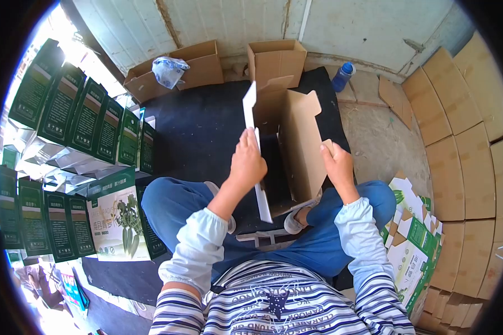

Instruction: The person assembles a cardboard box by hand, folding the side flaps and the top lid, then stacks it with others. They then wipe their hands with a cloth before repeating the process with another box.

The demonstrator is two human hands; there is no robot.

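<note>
While the left hand (247, 162) pinches the box's (296, 145) white flap (252, 139), the right hand (336, 163) grips its far wall, over the mat's (201, 128) near edge.

Daylight scene, bright overall; strongest light comes from upper left, where glare blows out the tops of the green boxes (86, 120) & the foil packs beside them. Fisheye lens: heavy barrel distortion w/ a black vignette round the frame, so the stacked cardboard (464, 139) at right bends along the edge. Centre is sharp, shadows soft on the black mat (201, 128); edges slightly smeared.
</note>
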